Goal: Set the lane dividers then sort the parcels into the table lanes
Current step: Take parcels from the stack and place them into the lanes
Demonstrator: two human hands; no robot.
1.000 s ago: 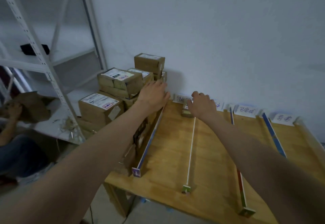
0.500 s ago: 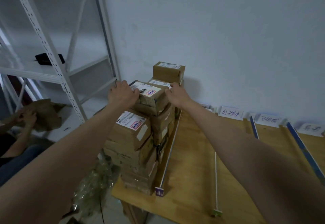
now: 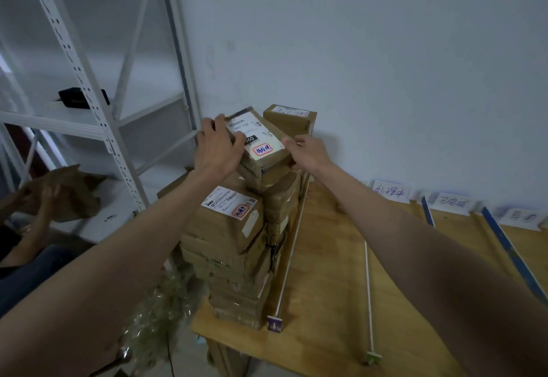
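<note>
1. Light wooden table is filling the 5 o'clock part of the view; thin white lane divider rods, one w/ a purple end block at 6 o'clock and one w/ a green end block just right of it, are lying lengthwise on it.
2. Blue divider strip is running along the table at 4 o'clock, well apart from the white rods.
3. Tall stack of brown cardboard parcels is sitting on the table's left edge, just left of the first rod, near centre.
4. Top brown cardboard parcel w/ white shipping label and red-bordered sticker is sitting tilted at 12 o'clock of the stack; can't tell if it's clear of the box under it.
5. Left hand is gripping that parcel's left side, fingers spread over the top edge.
6. Right hand is clasping its right side, thumb on the label.
7. White handwritten paper lane labels are leaning vs. the pale wall at 3 o'clock.
8. White metal shelving rack is standing at 10 o'clock; another person's hands are holding brown paper at 9 o'clock.
</note>
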